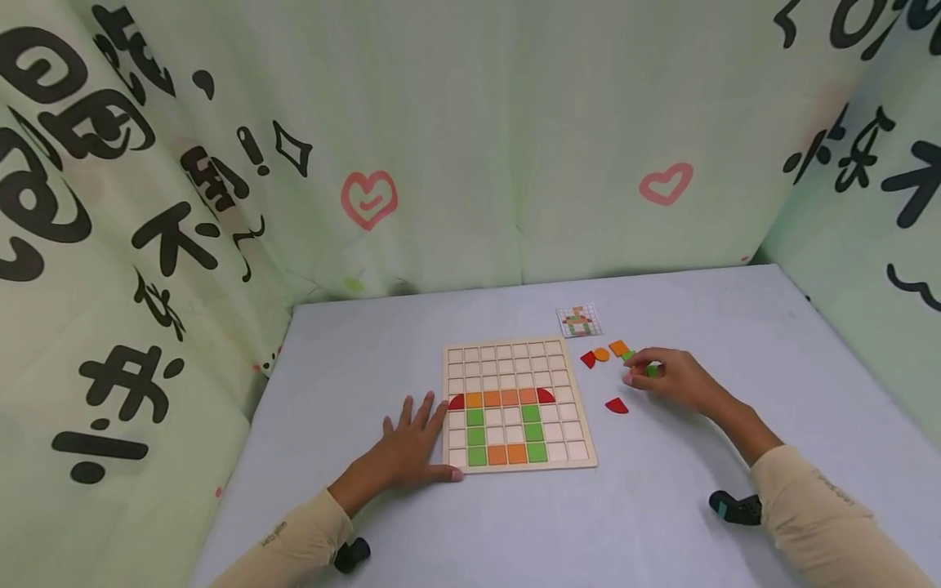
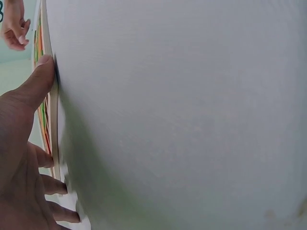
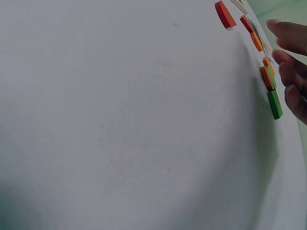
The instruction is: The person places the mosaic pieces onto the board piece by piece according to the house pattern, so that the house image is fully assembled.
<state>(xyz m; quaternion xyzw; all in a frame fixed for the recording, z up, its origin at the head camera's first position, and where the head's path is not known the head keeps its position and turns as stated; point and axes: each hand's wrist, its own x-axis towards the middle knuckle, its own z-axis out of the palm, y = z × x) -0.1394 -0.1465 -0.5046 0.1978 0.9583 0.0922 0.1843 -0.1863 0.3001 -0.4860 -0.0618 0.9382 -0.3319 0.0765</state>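
My left hand (image 1: pixel 403 451) lies with fingers spread at the left edge of a wooden grid board (image 1: pixel 507 483). Its thumb touches the near left corner, and fingertips rest along the side. On the board, green squares (image 1: pixel 476 436), orange squares (image 1: pixel 507 454) and two red quarter-rounds (image 1: pixel 546 395) fill some cells. My right hand (image 1: pixel 672 380) hovers over loose pieces to the right, fingers loosely bent. A green piece (image 3: pixel 275 105) lies below it on the table. In the right wrist view a gap shows between thumb and fingers, with no piece in it.
A small pattern card (image 1: pixel 579 320) lies behind the board. Between it and my right hand are a red piece (image 1: pixel 588 359), an orange round (image 1: pixel 602 354) and an orange square (image 1: pixel 618 349). Another red quarter-round (image 1: pixel 617 406) lies nearer. Printed curtains surround the white table (image 1: pixel 515 531).
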